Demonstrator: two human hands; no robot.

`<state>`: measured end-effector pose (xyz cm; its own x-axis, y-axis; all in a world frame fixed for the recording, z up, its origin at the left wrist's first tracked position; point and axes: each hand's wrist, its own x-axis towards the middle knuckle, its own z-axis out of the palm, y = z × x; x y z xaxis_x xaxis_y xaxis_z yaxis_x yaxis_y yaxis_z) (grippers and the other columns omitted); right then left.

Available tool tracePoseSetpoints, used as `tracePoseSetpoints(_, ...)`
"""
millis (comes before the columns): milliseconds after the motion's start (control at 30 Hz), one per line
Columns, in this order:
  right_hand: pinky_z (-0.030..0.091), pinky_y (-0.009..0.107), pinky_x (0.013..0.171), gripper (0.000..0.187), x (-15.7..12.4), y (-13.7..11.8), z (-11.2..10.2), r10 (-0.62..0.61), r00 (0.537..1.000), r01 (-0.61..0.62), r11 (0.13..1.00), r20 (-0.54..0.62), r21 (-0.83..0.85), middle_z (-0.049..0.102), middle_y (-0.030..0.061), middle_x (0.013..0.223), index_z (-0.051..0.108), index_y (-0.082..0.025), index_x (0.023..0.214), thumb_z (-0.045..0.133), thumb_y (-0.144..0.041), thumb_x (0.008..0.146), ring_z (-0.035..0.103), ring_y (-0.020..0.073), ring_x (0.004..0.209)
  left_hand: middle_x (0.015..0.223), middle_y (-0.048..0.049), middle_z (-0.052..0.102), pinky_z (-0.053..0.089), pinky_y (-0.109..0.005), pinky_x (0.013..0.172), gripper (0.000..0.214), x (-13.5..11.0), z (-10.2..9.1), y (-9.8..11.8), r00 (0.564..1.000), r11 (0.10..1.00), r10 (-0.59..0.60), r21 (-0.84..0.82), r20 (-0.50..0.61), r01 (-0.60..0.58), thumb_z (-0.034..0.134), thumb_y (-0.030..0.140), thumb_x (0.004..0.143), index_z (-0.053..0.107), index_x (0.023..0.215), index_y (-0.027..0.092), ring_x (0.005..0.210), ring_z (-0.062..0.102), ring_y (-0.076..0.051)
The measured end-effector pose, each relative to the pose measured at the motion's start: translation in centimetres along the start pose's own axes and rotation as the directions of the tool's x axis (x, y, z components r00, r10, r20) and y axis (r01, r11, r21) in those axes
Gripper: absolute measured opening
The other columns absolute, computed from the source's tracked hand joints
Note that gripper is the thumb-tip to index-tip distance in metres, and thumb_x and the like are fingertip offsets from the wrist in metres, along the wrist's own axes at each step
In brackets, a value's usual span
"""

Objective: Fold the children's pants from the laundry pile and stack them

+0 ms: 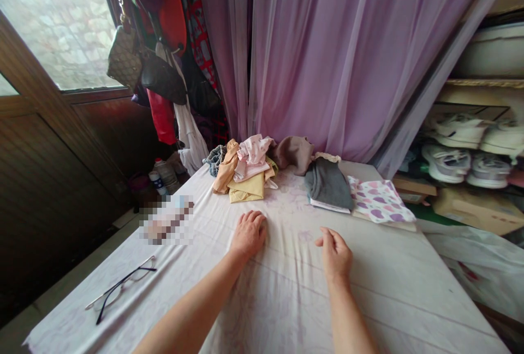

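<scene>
My left hand (pixel 248 232) lies palm down on the white cloth-covered table (pixel 286 288), fingers loosely curled, holding nothing. My right hand (pixel 335 255) hovers just above the cloth to its right, fingers relaxed and apart, empty. Beyond the left hand sits a loose pile of small clothes (pixel 245 171) in yellow, tan and pink. To the right of the pile lie a folded grey garment (pixel 328 185) and a folded white cloth with pink and purple hearts (pixel 380 200).
Eyeglasses (pixel 120 286) lie near the table's left edge. A blurred patch (pixel 167 219) sits on the left side. Purple curtains (pixel 347 54) hang behind. Bags (pixel 143 65) hang at the back left, bottles (pixel 164 177) stand below them, and shoe shelves (pixel 470 147) are at the right.
</scene>
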<state>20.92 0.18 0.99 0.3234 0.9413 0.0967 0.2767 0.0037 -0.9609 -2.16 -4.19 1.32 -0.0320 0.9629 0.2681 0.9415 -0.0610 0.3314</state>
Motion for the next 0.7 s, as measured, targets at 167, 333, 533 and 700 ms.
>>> tracePoseSetpoints(167, 0.046, 0.032, 0.065, 0.059, -0.2, -0.1, 0.0, 0.002, 1.0, -0.001, 1.0, 0.016, -0.019, 0.064, 0.0042, 0.056, 0.065, -0.018, 0.079, 0.047, -0.073, 0.067, 0.059, 0.0219, 0.059, 0.131, -0.0068, 0.059, 0.033, -0.045, 0.11, 0.032, 0.0, -0.2, 0.0, 1.0, 1.0, 0.002, -0.017, -0.004, -0.002, 0.052, 0.022, 0.087, 0.061, 0.118, 0.022, 0.126, 0.047, -0.025)
tracePoseSetpoints(333, 0.047, 0.031, 0.065, 0.061, -0.1, 0.4, 0.1, -0.026, 1.0, 0.026, 0.999, 0.011, -0.021, 0.064, 0.0043, 0.055, 0.065, -0.018, 0.077, 0.047, -0.075, 0.068, 0.06, 0.0219, 0.059, 0.129, -0.0059, 0.062, 0.035, -0.042, 0.108, 0.031, 0.4, 0.2, -0.6, 1.0, 0.998, -0.007, -0.057, -0.007, 0.007, 0.054, 0.02, 0.085, 0.063, 0.114, 0.023, 0.124, 0.05, -0.025)
tracePoseSetpoints(533, 0.045, 0.03, 0.061, 0.065, 0.2, 0.6, 0.3, -0.039, 0.999, 0.039, 0.999, 0.002, -0.03, 0.064, 0.0042, 0.054, 0.067, -0.018, 0.077, 0.045, -0.079, 0.069, 0.058, 0.0205, 0.055, 0.128, -0.0104, 0.063, 0.044, -0.041, 0.101, 0.038, 3.9, -0.8, -2.7, 0.992, 0.994, -0.104, -0.032, 0.066, 0.106, 0.052, 0.025, 0.087, 0.06, 0.123, 0.02, 0.118, 0.057, -0.026)
tracePoseSetpoints(700, 0.046, 0.031, 0.061, 0.069, 0.4, 0.5, 0.5, -0.02, 1.0, 0.02, 1.0, 0.011, -0.001, 0.065, 0.0047, 0.055, 0.068, -0.017, 0.082, 0.046, -0.081, 0.068, 0.06, 0.0217, 0.057, 0.139, -0.0116, 0.054, 0.04, -0.046, 0.105, 0.044, 9.2, -4.3, -4.3, 0.993, 0.985, -0.109, 0.127, -0.054, 0.115, 0.051, 0.029, 0.087, 0.057, 0.13, 0.021, 0.128, 0.048, -0.03)
